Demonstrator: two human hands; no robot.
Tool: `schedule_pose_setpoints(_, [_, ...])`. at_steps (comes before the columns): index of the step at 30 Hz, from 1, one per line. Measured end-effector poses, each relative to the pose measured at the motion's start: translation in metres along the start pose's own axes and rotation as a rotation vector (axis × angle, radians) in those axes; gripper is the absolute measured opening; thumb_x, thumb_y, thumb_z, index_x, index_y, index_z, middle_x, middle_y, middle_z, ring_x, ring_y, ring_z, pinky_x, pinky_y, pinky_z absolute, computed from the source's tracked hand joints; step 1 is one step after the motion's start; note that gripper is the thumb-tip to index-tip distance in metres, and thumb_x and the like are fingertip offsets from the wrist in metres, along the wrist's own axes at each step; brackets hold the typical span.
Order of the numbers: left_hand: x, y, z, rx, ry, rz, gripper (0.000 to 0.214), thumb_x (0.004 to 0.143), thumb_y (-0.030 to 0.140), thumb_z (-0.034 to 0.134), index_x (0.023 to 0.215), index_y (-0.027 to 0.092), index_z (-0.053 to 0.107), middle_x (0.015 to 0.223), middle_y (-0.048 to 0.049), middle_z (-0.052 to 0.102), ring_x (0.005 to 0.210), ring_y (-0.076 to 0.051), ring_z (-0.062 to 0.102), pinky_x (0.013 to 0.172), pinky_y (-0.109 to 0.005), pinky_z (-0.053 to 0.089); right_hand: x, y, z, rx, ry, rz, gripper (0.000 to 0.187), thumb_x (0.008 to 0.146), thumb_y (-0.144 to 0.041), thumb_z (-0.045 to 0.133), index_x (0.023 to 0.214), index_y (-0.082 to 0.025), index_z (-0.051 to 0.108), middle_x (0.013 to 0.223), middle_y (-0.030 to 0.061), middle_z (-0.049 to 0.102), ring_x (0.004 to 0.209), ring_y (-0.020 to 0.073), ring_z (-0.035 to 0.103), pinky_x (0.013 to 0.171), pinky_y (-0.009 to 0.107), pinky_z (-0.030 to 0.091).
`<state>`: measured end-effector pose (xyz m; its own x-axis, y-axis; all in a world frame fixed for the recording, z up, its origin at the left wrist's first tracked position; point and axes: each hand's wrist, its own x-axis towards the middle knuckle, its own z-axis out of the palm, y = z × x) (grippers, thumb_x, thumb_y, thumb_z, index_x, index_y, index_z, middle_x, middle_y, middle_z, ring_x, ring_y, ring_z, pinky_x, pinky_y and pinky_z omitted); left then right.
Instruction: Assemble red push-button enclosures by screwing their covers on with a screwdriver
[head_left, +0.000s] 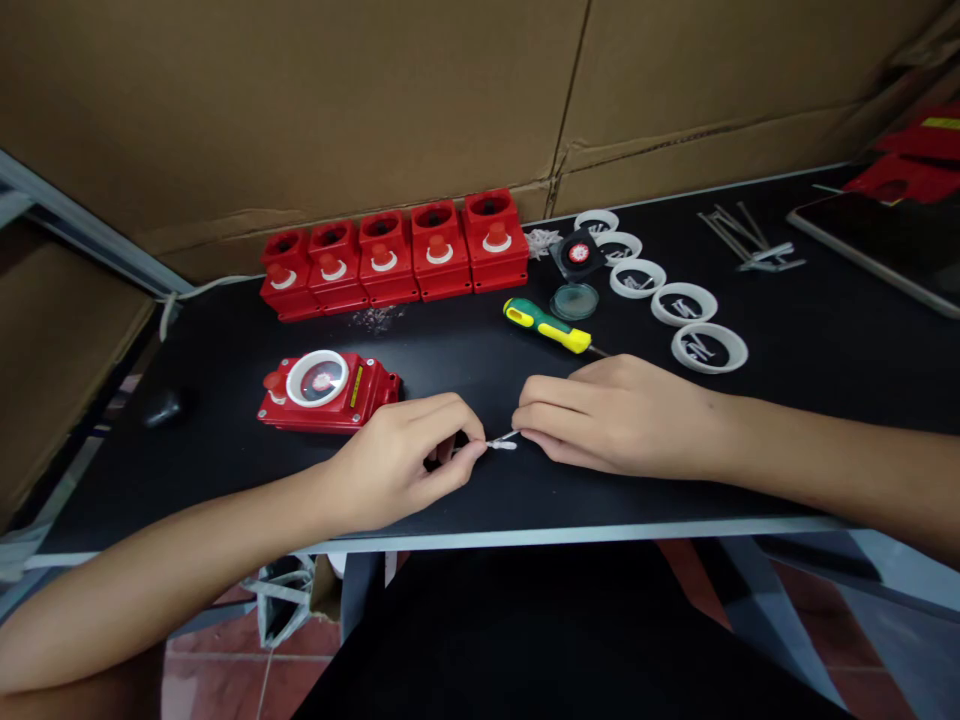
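My left hand (pixel 424 455) is closed in a pinch on a small white piece (pixel 506 446), just above the black tabletop. From the right, the fingertips of my right hand (pixel 600 415) pinch a thin metal piece (pixel 510 435) that meets the white one; its exact kind is too small to tell. Behind my right hand lies a green and yellow screwdriver (pixel 547 325), its shaft partly hidden by the hand. A red switch box (pixel 322 392) with a white ring (pixel 317 377) around its round window rests beside my left hand.
Several open red housings (pixel 442 250) stand in a row at the back. Right of them are white rings (pixel 709 348) with small parts inside, a clear disc (pixel 574 301), a black square part (pixel 577 254) and metal rods (pixel 742 235). A computer mouse (pixel 166 408) sits far left.
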<state>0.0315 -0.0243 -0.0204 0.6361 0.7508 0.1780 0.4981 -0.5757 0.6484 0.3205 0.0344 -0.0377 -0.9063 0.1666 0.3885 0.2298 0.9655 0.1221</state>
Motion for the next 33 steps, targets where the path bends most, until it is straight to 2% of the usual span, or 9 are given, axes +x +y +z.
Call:
schedule_pose_setpoints(2, [0.004,0.0,0.002,-0.065,0.033,-0.068,0.015,0.11,0.027,0.062,0.099,0.021,0.069,0.085,-0.0002,0.071,0.067,-0.012,0.063,0.064,-0.024,0.051,0.003,-0.002,-0.002,0.068,-0.017,0.069,0.021,0.113,-0.02,0.053,0.11,-0.016,0.074,0.103,0.004,0.077,0.061,0.0104,0.061,0.057,0.029,0.039])
schedule_pose_setpoints(5, [0.015,0.002,0.004,-0.203,0.071,-0.203,0.017,0.105,0.03,0.065,0.091,0.021,0.066,0.075,0.0028,0.066,0.064,-0.012,0.062,0.062,-0.024,0.049,0.012,-0.003,-0.007,0.332,-0.094,0.244,0.019,0.109,-0.026,0.061,0.123,-0.017,0.072,0.115,0.0068,0.077,0.071,0.0126,0.067,0.061,0.028,0.044])
schedule_pose_setpoints(8, [0.026,0.004,0.007,-0.366,0.094,-0.298,0.02,0.104,0.034,0.067,0.089,0.021,0.064,0.073,0.0037,0.065,0.064,-0.013,0.061,0.063,-0.025,0.049,0.024,-0.001,-0.011,0.603,-0.134,0.393,0.014,0.104,-0.029,0.066,0.113,-0.018,0.07,0.106,0.0048,0.074,0.069,0.0111,0.063,0.062,0.026,0.046])
schedule_pose_setpoints(10, [0.031,0.003,0.01,-0.48,0.131,-0.312,0.025,0.105,0.04,0.071,0.09,0.021,0.063,0.074,0.004,0.064,0.063,-0.012,0.06,0.063,-0.025,0.05,0.028,0.002,-0.011,0.698,-0.085,0.448,0.009,0.101,-0.026,0.066,0.105,-0.018,0.067,0.098,0.0024,0.072,0.062,0.009,0.056,0.06,0.025,0.045])
schedule_pose_setpoints(15, [0.027,-0.004,0.014,-0.682,0.213,-0.274,0.041,0.103,0.057,0.081,0.094,0.019,0.067,0.093,-0.0037,0.075,0.077,-0.014,0.068,0.076,-0.029,0.061,0.021,0.005,-0.001,0.71,0.054,0.478,0.009,0.102,-0.025,0.064,0.105,-0.019,0.069,0.092,0.0004,0.069,0.061,0.0088,0.055,0.063,0.026,0.049])
schedule_pose_setpoints(18, [0.022,-0.006,0.014,-0.714,0.221,-0.246,0.039,0.104,0.054,0.082,0.096,0.018,0.068,0.097,-0.0044,0.076,0.079,-0.013,0.07,0.081,-0.029,0.063,0.016,-0.001,0.001,0.703,0.087,0.489,0.011,0.105,-0.028,0.066,0.103,-0.019,0.071,0.093,0.0007,0.07,0.063,0.0087,0.057,0.063,0.025,0.048])
schedule_pose_setpoints(21, [0.021,-0.006,0.014,-0.723,0.218,-0.234,0.038,0.104,0.051,0.083,0.095,0.018,0.068,0.096,-0.0037,0.076,0.08,-0.013,0.072,0.081,-0.027,0.064,0.017,-0.007,0.001,0.709,0.129,0.492,0.014,0.105,-0.03,0.07,0.099,-0.018,0.072,0.091,-0.0009,0.07,0.06,0.0058,0.054,0.06,0.022,0.046])
schedule_pose_setpoints(29, [0.023,-0.004,0.014,-0.733,0.228,-0.177,0.031,0.106,0.042,0.083,0.093,0.017,0.072,0.093,-0.0034,0.077,0.084,-0.013,0.076,0.084,-0.026,0.066,0.018,-0.01,0.0,0.778,0.194,0.52,0.013,0.102,-0.027,0.075,0.094,-0.017,0.074,0.085,-0.002,0.071,0.058,0.0039,0.056,0.058,0.02,0.047])
schedule_pose_setpoints(33, [0.023,-0.004,0.014,-0.738,0.22,-0.18,0.03,0.106,0.042,0.083,0.094,0.017,0.073,0.094,-0.0036,0.077,0.083,-0.013,0.076,0.084,-0.026,0.066,0.019,-0.01,0.0,0.767,0.206,0.488,0.006,0.098,-0.02,0.076,0.095,-0.015,0.074,0.082,-0.0029,0.069,0.054,0.0026,0.055,0.057,0.019,0.046])
